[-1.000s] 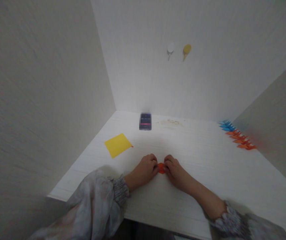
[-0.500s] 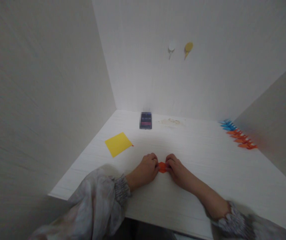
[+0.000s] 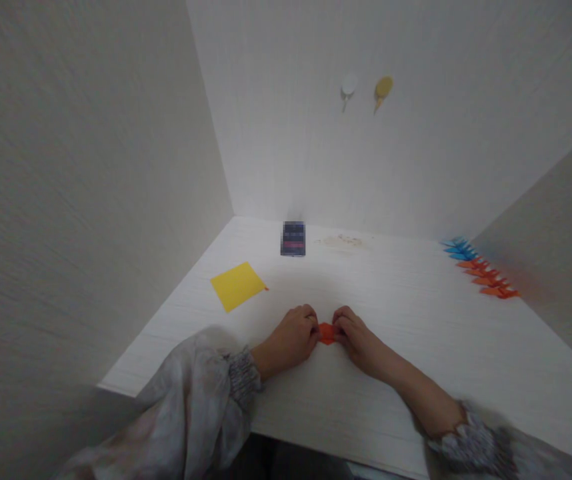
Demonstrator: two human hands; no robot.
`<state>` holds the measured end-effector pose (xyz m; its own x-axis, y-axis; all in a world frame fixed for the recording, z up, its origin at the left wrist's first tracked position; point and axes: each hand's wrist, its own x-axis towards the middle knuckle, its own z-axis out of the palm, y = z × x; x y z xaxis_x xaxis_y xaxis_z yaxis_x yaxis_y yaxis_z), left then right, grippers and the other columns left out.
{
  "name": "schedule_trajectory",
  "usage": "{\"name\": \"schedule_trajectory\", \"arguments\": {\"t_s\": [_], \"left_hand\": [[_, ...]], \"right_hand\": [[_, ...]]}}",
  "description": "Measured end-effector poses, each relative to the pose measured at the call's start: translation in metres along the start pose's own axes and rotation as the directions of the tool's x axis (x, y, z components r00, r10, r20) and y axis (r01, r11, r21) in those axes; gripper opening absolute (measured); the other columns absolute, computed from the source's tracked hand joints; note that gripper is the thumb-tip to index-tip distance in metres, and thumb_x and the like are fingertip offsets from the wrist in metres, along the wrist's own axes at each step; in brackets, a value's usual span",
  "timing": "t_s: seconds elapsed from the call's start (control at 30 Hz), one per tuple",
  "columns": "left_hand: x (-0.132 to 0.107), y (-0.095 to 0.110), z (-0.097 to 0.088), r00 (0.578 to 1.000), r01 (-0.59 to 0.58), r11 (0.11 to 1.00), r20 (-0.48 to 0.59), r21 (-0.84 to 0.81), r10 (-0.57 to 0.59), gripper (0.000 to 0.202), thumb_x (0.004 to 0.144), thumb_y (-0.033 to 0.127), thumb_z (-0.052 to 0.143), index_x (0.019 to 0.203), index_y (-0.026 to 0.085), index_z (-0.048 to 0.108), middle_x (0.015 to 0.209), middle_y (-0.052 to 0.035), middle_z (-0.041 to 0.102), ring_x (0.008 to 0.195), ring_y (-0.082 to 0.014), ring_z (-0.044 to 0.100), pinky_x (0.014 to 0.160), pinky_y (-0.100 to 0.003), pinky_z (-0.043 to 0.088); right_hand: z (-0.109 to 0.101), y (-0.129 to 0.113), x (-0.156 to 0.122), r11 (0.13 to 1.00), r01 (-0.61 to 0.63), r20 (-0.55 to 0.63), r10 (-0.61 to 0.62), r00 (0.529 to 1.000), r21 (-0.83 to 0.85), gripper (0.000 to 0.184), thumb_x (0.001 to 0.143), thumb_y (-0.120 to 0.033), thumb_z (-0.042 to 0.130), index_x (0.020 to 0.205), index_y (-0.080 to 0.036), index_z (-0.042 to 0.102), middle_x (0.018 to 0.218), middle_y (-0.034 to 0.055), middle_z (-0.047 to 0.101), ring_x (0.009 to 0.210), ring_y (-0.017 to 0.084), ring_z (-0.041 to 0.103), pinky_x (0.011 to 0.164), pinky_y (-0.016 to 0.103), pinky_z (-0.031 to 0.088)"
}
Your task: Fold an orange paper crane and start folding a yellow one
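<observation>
A small piece of folded orange paper (image 3: pixel 327 333) is held just above or on the white table in front of me. My left hand (image 3: pixel 297 333) pinches its left end, fingers closed. On the opposite end, my right hand (image 3: pixel 357 338) grips the paper with curled fingers. Only the middle of the orange piece shows; both its ends are hidden by my fingers. Left of my hands lies a flat yellow paper sheet (image 3: pixel 238 287), with a tiny orange scrap (image 3: pixel 267 289) at its right corner.
Along the right wall stand several orange folded paper figures (image 3: pixel 492 279) and blue ones (image 3: pixel 460 249). A dark, pixelated phone-like object (image 3: pixel 293 239) sits near the back wall. A white hook (image 3: pixel 349 85) and a yellow hook (image 3: pixel 383 87) are fixed on that wall. Walls enclose the table (image 3: pixel 396 293).
The view has shifted slightly. Both hands keep the same pinch on the orange paper, with hardly any visible movement.
</observation>
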<state>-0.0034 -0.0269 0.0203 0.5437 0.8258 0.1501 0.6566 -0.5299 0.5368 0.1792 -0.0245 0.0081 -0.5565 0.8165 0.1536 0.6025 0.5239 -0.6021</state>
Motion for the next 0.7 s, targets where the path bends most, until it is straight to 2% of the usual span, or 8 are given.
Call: {"name": "schedule_trajectory", "arguments": {"t_s": [0.37,0.7], "left_hand": [[0.001,0.001,0.000,1.000,-0.005,1.000,-0.012,0.012,0.005,0.011,0.075,0.016,0.045,0.071,0.013,0.055,0.087,-0.0061,0.052,0.081,-0.0152,0.047,0.078,-0.030,0.038],[0.002,0.001,0.003,0.997,0.047,0.997,-0.060,-0.063,-0.051,0.009,0.070,0.014,0.046,0.067,0.013,0.055,0.082,-0.0048,0.051,0.077,-0.0144,0.047,0.074,-0.028,0.039]], "right_hand": [[-0.004,-0.005,0.006,1.000,0.014,0.012,-0.014,1.000,-0.008,0.017,0.072,-0.001,0.039,0.069,-0.016,0.047,0.081,0.0058,0.047,0.073,0.015,0.045,0.067,0.030,0.040],[-0.006,-0.012,0.009,0.997,-0.063,-0.002,0.063,0.998,-0.052,0.014,0.070,-0.005,0.040,0.064,-0.016,0.046,0.081,0.0045,0.047,0.072,0.015,0.046,0.066,0.029,0.040]]}}
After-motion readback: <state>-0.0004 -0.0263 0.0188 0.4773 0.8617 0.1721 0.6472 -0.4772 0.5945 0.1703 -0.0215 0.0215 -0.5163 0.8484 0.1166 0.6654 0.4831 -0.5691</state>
